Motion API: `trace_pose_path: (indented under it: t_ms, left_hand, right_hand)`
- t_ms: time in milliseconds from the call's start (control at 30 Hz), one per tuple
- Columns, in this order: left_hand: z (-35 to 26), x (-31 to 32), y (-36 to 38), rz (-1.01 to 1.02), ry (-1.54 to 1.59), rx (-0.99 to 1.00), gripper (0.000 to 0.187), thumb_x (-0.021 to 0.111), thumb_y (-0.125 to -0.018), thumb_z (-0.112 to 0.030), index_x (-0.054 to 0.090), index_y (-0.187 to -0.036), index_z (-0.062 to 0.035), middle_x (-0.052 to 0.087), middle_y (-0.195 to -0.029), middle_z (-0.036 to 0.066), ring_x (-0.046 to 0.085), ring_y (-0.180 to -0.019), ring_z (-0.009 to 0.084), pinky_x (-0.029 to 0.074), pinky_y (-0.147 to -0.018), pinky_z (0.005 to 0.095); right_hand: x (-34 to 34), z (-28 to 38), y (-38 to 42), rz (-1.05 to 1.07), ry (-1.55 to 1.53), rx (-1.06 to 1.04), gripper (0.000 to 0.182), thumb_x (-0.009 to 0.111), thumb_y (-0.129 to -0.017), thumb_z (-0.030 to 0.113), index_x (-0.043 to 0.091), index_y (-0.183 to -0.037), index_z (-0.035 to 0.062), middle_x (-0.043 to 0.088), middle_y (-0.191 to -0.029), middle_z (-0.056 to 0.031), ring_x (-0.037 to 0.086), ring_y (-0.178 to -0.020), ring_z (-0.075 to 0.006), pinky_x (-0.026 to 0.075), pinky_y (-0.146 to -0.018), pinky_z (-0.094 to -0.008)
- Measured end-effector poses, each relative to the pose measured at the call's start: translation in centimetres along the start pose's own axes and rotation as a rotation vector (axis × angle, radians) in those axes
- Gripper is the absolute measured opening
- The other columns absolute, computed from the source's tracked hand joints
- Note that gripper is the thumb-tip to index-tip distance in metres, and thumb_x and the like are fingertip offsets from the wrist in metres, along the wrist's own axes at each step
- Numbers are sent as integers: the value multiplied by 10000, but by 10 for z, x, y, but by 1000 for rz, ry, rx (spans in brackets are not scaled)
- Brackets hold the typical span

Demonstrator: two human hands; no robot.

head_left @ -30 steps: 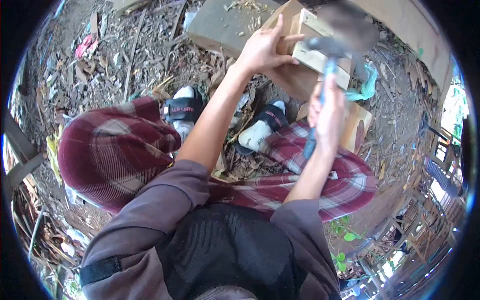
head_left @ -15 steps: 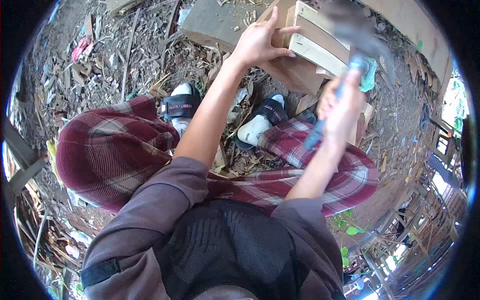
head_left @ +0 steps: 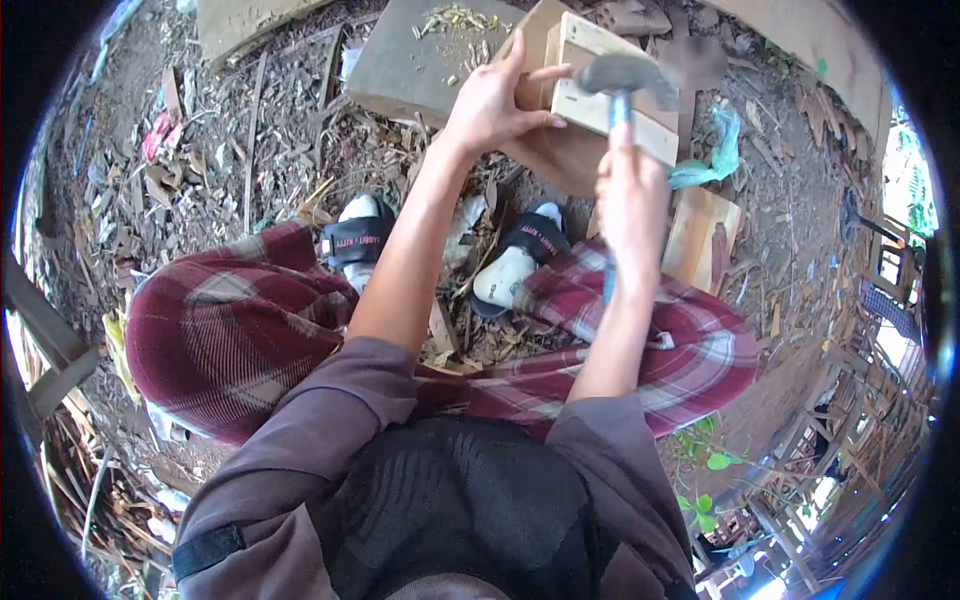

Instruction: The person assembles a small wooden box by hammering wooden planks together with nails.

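Observation:
My right hand [head_left: 632, 195] is wrapped round the blue handle of a hammer [head_left: 620, 75], whose dark metal head overlaps the upper face of a wooden box [head_left: 600, 105]. This box is made of pale slats around a browner panel. At its left end my left hand [head_left: 500, 105] grips it, one finger raised and the others over the edge. Under the box is a brown wooden block [head_left: 555, 160], partly hidden by the box and my left hand.
A grey slab [head_left: 420, 60] with wood shavings lies beyond my left hand. Right of the box are a green plastic scrap [head_left: 722, 150] and a short board [head_left: 700, 235]. My sandalled feet [head_left: 510, 270] stand among leaves and wood chips. A long board [head_left: 820, 50] runs along the upper right.
The hammer has swung leftward from the right side to over the box, and its head is less blurred. My left hand stays on the box, which appears slightly further left in view.

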State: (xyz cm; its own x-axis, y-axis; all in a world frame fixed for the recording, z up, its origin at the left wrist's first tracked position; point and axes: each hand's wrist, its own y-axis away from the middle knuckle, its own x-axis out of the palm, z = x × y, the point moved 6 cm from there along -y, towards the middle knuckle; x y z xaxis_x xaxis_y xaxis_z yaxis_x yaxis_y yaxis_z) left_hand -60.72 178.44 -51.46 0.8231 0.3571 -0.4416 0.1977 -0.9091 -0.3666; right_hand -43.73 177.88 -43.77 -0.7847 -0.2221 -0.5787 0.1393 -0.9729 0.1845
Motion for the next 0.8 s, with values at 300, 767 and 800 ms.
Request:
trace_pose_path:
  t_ms: [300,767,800]
  left_hand:
    - [-2,4,-3,-1,23,-1,1126,821,-668,-271,69,-1435,69,650,-1160,-23,637,-817,187,514,-768,271]
    - [7,27,-24,21,-169,-252,894,667,-794,-437,240,-1426,29,272,-1469,242,141,-1398,395,110,-1145,454]
    - [15,34,-20,95,-206,-266,862,632,-819,-449,248,-1422,33,281,-1469,230,136,-1397,402,96,-1145,465]
  right_hand:
    - [13,-35,-22,-37,21,-64,480,429,-967,464,487,-692,75,405,-497,37,379,-380,-91,299,-364,-265]
    - [-144,-6,40,-381,-513,193,482,436,-963,479,461,-712,69,354,-487,36,305,-329,-41,258,-284,-207]
    - [-146,-11,38,-387,-503,203,482,437,-962,479,461,-712,69,352,-487,38,302,-327,-42,257,-284,-207]
